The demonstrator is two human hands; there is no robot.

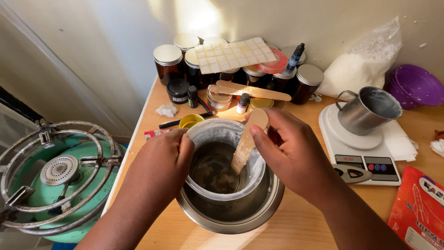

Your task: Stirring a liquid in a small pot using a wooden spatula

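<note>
Stirring is the job here, and it goes best slow and steady. The right hand (296, 157) has its grip closed on the flat pale wooden stick (247, 141), pinching it near the round top end. The low end of the stick dips into dark, see-through liquid inside the white plastic tub (200, 135). That tub sits inside the shiny round metal bowl (259, 210), which rests on the wooden counter (300, 227) right below the hands.

The left hand (159, 162) presses on the tub's left rim. I cannot tell if its fingers curl over the edge or only push against it. Either way, it should keep the tub from tipping or spinning.

To stir well, I think the stick should slide along the bottom and the sides, where the white crust clings. Small circles are safer than big ones, so nothing slops over into the bowl.

Near the right hand, a white kitchen scale (365, 159) carries a small metal jug with a handle (370, 110). The green gas burner (60, 180) stands off to the left.
</note>
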